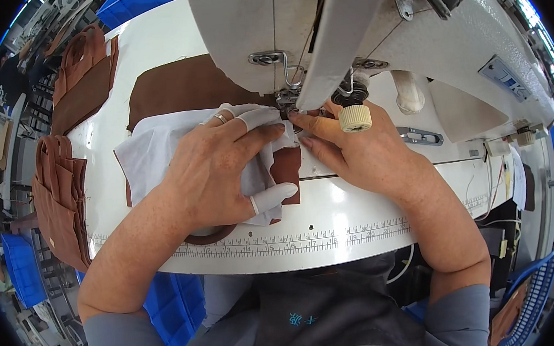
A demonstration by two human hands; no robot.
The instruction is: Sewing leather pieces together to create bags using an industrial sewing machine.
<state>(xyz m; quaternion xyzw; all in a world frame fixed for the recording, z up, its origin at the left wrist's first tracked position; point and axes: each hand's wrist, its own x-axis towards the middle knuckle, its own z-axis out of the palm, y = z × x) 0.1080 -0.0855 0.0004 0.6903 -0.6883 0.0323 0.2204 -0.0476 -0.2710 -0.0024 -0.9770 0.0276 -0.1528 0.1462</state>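
Note:
Under the presser foot (pixel 286 99) of a sewing machine lies the edge of a brown leather-like piece (pixel 179 83). White cloth (pixel 148 150) covers its near part, and a reddish-brown edge (pixel 287 172) shows beneath. My left hand (pixel 214 161) is open, lying on the white cloth with its thumb spread from the fingers; it wears white finger cots and a ring. Partly hidden behind a cream knob (pixel 355 118), my right hand (pixel 366 146) has its index fingertip beside the presser foot. Its thumb is stretched out apart from that finger. A brown curved strap (pixel 210 237) shows below my left wrist.
Stacked brown leather-like pieces with handles (pixel 61 196) lie along the table's left edge, with another stack (pixel 84 81) behind. The machine head (pixel 476 60) rises at the right. A ruler strip (pixel 295 243) runs along the front edge. Blue bins (pixel 173 305) stand below.

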